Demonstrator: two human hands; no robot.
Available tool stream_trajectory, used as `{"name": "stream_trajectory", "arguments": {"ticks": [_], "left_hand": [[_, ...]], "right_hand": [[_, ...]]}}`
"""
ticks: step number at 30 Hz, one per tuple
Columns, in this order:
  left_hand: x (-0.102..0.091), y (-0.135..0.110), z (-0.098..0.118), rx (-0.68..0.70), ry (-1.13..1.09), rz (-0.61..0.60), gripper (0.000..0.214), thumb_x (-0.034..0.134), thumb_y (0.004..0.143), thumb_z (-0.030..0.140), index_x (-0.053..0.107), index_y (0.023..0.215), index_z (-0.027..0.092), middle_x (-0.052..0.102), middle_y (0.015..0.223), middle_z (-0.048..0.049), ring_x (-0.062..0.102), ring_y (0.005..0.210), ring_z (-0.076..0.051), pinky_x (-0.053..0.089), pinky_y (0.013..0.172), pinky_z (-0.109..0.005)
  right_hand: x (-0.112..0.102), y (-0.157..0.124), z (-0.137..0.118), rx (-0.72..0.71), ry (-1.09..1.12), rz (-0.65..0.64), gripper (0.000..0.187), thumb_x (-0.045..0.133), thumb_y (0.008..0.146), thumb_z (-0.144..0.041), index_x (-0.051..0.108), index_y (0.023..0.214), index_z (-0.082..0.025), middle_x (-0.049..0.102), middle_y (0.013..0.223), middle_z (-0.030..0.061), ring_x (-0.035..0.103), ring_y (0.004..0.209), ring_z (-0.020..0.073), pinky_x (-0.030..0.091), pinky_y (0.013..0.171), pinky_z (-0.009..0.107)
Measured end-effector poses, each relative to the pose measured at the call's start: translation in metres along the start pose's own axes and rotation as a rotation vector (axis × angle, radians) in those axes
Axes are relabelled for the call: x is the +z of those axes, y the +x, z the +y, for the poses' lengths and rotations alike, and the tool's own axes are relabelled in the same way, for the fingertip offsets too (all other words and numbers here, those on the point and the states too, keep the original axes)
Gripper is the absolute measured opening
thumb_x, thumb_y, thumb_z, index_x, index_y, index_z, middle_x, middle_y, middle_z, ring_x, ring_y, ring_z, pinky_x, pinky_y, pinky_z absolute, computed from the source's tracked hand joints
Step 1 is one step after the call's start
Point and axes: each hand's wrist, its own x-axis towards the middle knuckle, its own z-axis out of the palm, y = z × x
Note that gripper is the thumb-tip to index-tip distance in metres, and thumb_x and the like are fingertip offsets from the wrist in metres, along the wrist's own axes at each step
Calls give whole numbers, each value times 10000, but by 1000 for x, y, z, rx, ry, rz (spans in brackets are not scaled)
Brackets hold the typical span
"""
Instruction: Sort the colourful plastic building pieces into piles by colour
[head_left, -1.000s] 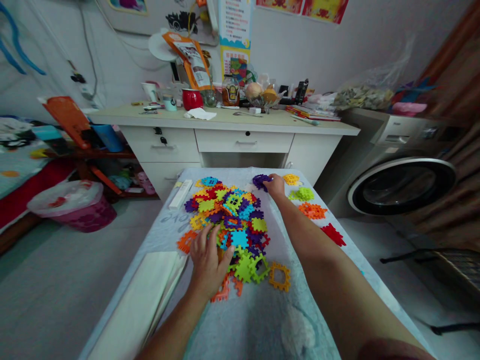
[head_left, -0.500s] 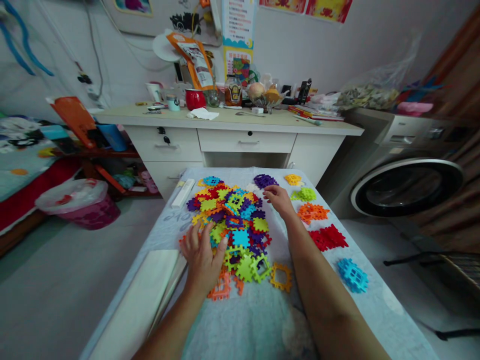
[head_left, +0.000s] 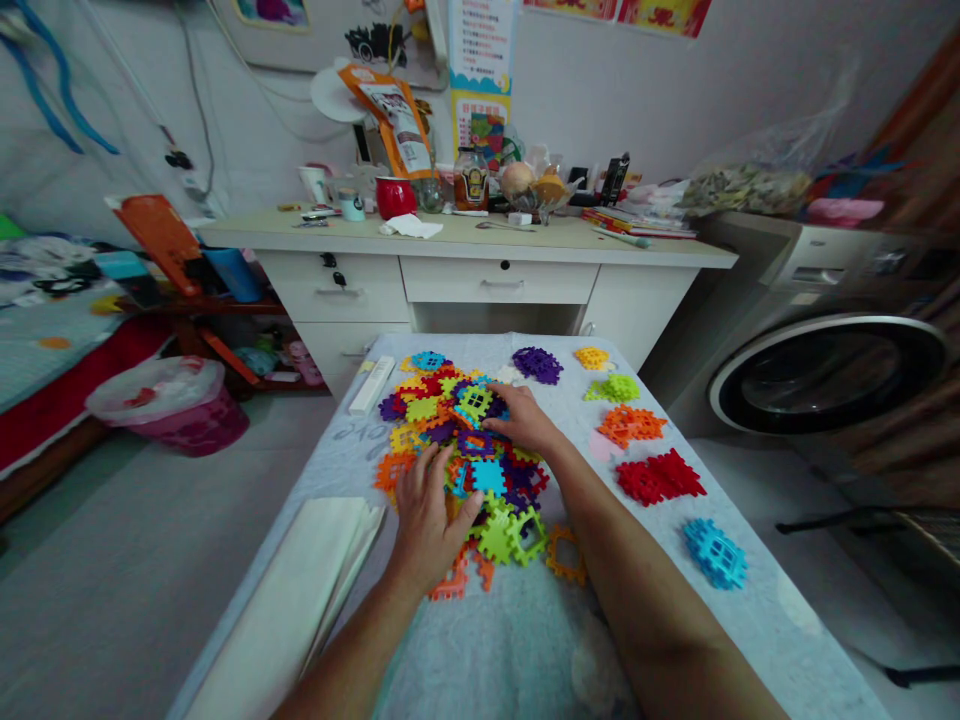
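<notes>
A mixed heap of coloured plastic puzzle tiles (head_left: 457, 440) lies in the middle of a small table covered with a pale blue cloth (head_left: 510, 640). My left hand (head_left: 431, 520) rests flat on the heap's near left side, fingers spread. My right hand (head_left: 521, 420) lies on the heap's far right part, fingers extended onto the tiles. Sorted piles sit along the right: purple tiles (head_left: 538, 364), yellow tiles (head_left: 592, 357), green tiles (head_left: 613, 388), orange tiles (head_left: 631, 425), red tiles (head_left: 660, 477) and blue tiles (head_left: 716, 552).
A folded white sheet (head_left: 292, 590) lies at the table's near left. A white box (head_left: 371, 385) lies at the far left. Beyond stands a cluttered white desk (head_left: 480, 270), a washing machine (head_left: 825, 360) to the right and a pink bin (head_left: 169, 405) to the left.
My right hand drew back from the purple pile at the far edge and came down onto the mixed heap. My left hand stayed on the heap's near side.
</notes>
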Motion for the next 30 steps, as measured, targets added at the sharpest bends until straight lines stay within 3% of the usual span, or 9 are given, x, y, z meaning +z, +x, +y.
{"name": "stream_trajectory", "arguments": {"ticks": [4,9,15,21,30], "left_hand": [[1,-1,-1,15,-13,-4,607,519,885,483,371,1408,212,406,1443,-146,361,1371,-301,295,1125,-547],[-1,0,1,4,27,-4,606,496,891,502,377,1401,197,432,1436,-152,376,1362,-298,262,1131,-565],[-3,1,5,-101,203,62,610,506,864,555,459,1360,203,459,1427,-161,385,1341,-347,218,1102,-629],[-1,0,3,-81,250,35,614,487,872,571,477,1363,202,476,1424,-166,412,1306,-361,247,1071,-631],[0,1,3,-75,232,43,597,497,871,550,484,1361,209,508,1397,-153,436,1294,-345,257,1081,-609]], "right_hand": [[-1,1,-2,-44,-30,9,594,738,736,-244,574,1301,-167,636,1239,117,546,1161,261,355,1024,421],[-17,1,9,-31,-1,34,513,676,732,-174,610,1241,-164,653,1215,101,576,1117,244,384,1017,405],[-38,-5,35,200,112,135,496,679,716,-184,610,1206,-184,683,1107,59,619,916,185,483,847,325],[-37,-6,64,352,55,318,365,706,707,-296,641,1051,-191,682,990,48,609,850,199,480,801,345],[-31,36,87,454,-83,447,331,680,718,-256,626,1041,-204,677,952,55,600,891,215,463,850,346]]}}
